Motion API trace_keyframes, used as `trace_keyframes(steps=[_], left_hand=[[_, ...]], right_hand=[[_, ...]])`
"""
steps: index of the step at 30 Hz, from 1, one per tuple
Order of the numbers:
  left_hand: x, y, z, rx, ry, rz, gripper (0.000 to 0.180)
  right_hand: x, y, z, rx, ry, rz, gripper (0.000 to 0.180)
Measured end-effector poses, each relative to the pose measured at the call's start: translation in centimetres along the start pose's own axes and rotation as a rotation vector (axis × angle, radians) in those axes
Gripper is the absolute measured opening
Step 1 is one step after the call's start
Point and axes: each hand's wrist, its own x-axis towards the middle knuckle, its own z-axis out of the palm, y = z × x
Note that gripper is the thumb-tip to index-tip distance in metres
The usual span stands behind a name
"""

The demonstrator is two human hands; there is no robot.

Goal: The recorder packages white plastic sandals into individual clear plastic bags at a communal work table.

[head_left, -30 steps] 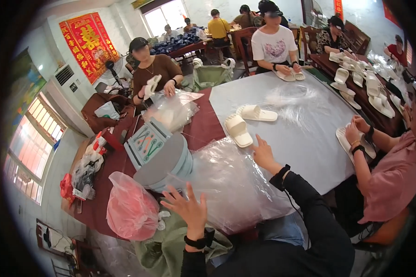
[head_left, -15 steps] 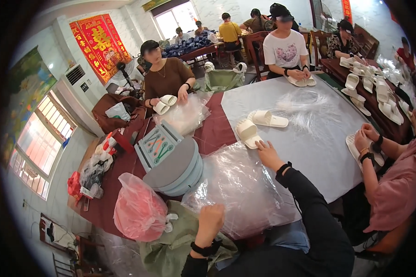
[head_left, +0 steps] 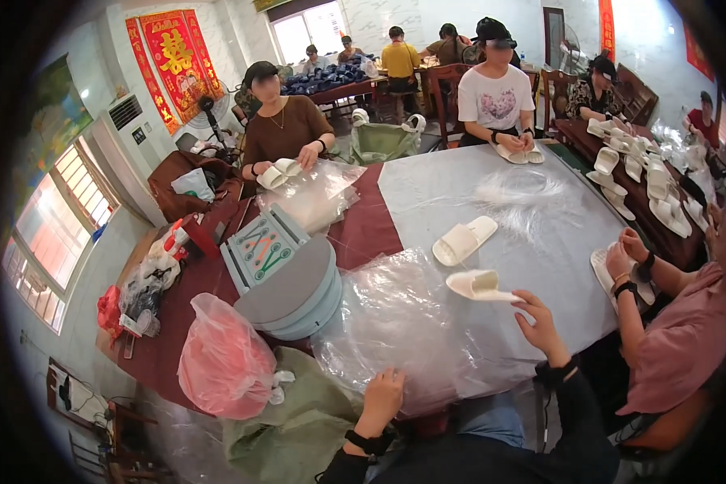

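Observation:
My right hand grips the narrow end of a cream slipper with its fingertips, the thumb standing apart below. That slipper is tilted, its strap end pointing left. Just behind it a second cream slipper lies on the grey table cover. My left hand is at the near edge of a stack of clear plastic bags, its fingers curled onto the top bag; their tips are partly hidden.
Left of the bags stand a grey-blue rounded box and a pink plastic bag. White strands lie farther back. Co-workers handle slippers across the table and at my right. Green fabric hangs at the near edge.
My right hand has moved right and nearer with one slipper, turning it. The other slipper now lies at a different angle. My left hand has come down onto the bags.

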Motion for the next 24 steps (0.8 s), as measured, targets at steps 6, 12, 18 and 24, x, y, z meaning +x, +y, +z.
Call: trace_keyframes(steps=[6, 12, 18, 24], left_hand=[[-0.8, 0.6, 0.6, 0.122, -0.084, -0.04, 0.035], [-0.9, 1.0, 0.4, 0.141, -0.087, -0.05, 0.04], [-1.5, 1.5, 0.8, 0.128, -0.097, -0.083, 0.043], [-2.2, 1.3, 1.1, 0.137, -0.084, -0.059, 0.048]], right_hand=[[-4.8, 3.6, -2.8, 0.123, 0.026, 0.179, 0.019], [-4.2, 7.8, 0.5, -0.5, 0.033, 0.566, 0.021], [1.5, 6.5, 6.4, -0.72, 0.306, 0.401, 0.055], [6.1, 4.3, 9.7, -0.364, -0.229, 0.534, 0.054]])
